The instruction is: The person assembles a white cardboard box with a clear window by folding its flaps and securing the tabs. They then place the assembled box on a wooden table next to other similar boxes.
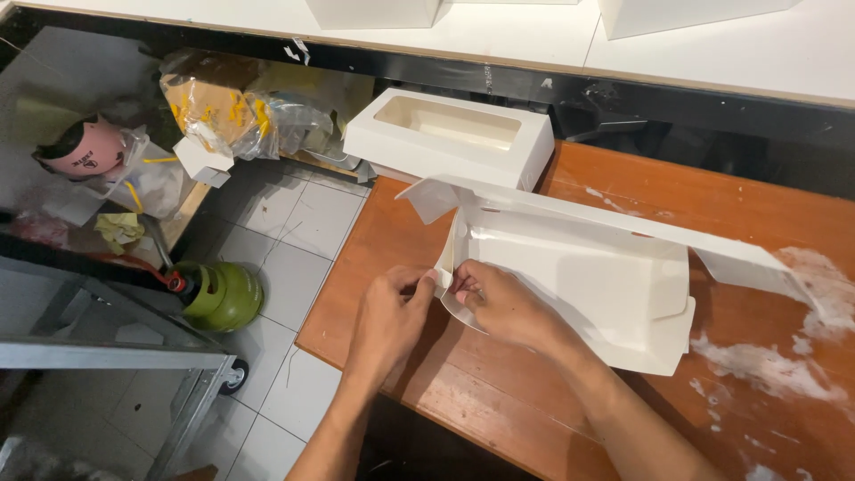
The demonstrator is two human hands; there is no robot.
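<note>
A flat white cardboard box blank (588, 276), partly folded, lies on the brown wooden table (499, 392). My left hand (392, 312) and my right hand (503, 303) meet at its left end, both pinching a folded side flap (448, 267). The long lid panel (623, 227) stands tilted up along the far side, with a loose flap at each end. Behind it sits a finished white box with a clear window (450, 134), closed, at the table's far left corner.
The table's left edge drops to a tiled floor (294, 232). A green gas cylinder (223, 294) stands there beside a metal trolley (116, 356) and plastic bags (232, 111). White powder smears (775, 365) mark the table's right side. More white boxes (686, 13) sit on the white counter behind.
</note>
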